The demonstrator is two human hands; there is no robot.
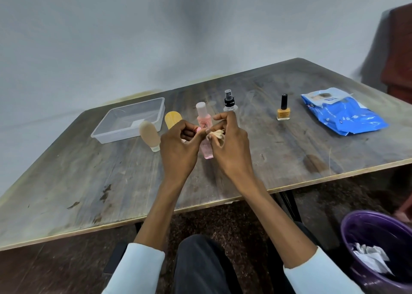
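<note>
In the middle of the frame both hands meet above the worn grey wooden worktop (pixel 289 142). The right hand (pixel 229 146) pinches a small crumpled cream-coloured wad (pixel 215 134) between thumb and fingertips. The wad is pressed against a fingertip of the left hand (pixel 178 147). The fingers of the left hand are curled inward and hold nothing that I can see. Just behind the hands stands a tall pink transparent bottle with white cap (pixel 202 115), partly hidden by them. Further right stand a clear spray bottle with black pump (pixel 229 103) and a yellow nail polish bottle with black cap (pixel 283 111). A blue plastic packet (pixel 343 115) lies at the right edge of the frame.
</note>
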